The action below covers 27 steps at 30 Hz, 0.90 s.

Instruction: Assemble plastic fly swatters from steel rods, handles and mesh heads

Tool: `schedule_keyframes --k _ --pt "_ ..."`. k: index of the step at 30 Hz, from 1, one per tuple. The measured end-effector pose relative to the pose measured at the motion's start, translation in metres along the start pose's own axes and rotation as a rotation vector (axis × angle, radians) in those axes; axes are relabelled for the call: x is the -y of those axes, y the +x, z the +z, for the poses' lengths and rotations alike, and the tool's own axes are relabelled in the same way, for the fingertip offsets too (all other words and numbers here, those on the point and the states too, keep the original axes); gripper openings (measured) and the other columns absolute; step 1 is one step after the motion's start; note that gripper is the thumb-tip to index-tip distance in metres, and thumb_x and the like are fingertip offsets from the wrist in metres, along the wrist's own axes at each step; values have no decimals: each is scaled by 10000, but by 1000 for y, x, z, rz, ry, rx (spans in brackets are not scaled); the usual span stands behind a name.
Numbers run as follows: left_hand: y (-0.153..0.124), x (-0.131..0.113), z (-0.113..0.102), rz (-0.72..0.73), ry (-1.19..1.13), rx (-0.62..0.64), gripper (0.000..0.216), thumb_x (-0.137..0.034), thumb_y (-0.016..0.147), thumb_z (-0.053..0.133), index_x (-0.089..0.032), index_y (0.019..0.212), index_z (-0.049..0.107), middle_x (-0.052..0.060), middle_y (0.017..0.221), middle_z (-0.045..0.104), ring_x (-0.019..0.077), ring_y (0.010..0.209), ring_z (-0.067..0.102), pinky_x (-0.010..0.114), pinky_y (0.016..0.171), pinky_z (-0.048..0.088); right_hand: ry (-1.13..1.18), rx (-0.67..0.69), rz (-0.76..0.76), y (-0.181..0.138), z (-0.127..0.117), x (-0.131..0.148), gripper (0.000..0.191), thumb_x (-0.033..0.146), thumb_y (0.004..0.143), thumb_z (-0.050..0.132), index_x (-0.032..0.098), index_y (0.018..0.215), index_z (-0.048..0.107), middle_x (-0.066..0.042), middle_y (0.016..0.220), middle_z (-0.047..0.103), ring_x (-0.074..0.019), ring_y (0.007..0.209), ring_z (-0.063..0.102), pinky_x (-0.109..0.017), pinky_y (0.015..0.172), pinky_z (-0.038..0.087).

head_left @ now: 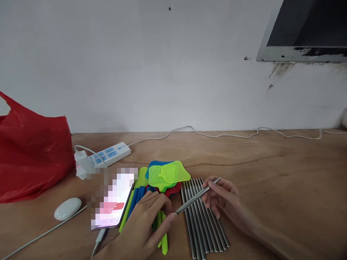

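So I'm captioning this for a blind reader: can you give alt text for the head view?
Two bare hands hold one metal rod above a row of rods on a wooden table: right hand at its upper end, left hand at its lower end, beside stacked fly swatters. A phone, power strip and red bag lie left.

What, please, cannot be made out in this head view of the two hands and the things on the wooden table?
- Smartphone screen: blurred out, content unreadable.
- Green plastic fly-swatter handles: partly hidden under the left hand.
- Row of steel rods: near ends cut off by the bottom edge.
- Thin steel rod between both hands: the right hand hides its grip.
- Red plastic bag: contents hidden, cut by the left edge.
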<state>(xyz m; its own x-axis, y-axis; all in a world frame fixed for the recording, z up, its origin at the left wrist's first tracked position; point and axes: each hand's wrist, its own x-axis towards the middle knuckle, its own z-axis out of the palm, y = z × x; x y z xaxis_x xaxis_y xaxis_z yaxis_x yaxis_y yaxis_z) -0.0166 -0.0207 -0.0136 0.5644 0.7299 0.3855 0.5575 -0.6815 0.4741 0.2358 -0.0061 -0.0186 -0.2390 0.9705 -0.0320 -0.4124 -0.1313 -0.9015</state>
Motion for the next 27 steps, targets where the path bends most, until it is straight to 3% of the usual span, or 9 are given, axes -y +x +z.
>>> schedule_keyframes --k 5,10,13,19,27 --pt "1 3 4 73 108 52 247 -253 1037 420 -217 799 474 -2 737 580 196 695 544 335 716 397 -38 114 27 -2 2 -3 351 492 838 733 153 921 767 -99 756 763 -161 611 701 -179 412 511" --pt "-4 7 7 93 96 21 295 -236 1059 328 -221 789 446 -4 723 554 197 678 542 346 732 410 -92 -13 -106 3 -4 -6 248 400 775 823 181 877 764 -52 689 756 -123 566 662 -166 445 500" --pt "-5 4 6 105 94 55 334 -259 1073 296 -222 794 476 1 726 571 200 683 553 344 732 428 -140 -15 -140 3 -9 -5 242 395 764 833 172 811 750 -38 640 732 -100 504 613 -176 457 490" --pt "-5 2 6 51 83 56 417 -305 1089 253 -220 748 478 1 696 573 194 679 570 339 747 451 -6 -336 -346 10 -19 1 269 391 675 892 196 754 723 19 585 630 -84 481 517 -168 406 433" --pt "-2 3 6 65 85 13 428 -305 1089 249 -214 726 457 -1 667 550 182 636 540 316 659 422 -2 -470 -316 15 -15 2 311 387 622 918 207 806 743 1 718 675 -116 590 580 -192 433 474"
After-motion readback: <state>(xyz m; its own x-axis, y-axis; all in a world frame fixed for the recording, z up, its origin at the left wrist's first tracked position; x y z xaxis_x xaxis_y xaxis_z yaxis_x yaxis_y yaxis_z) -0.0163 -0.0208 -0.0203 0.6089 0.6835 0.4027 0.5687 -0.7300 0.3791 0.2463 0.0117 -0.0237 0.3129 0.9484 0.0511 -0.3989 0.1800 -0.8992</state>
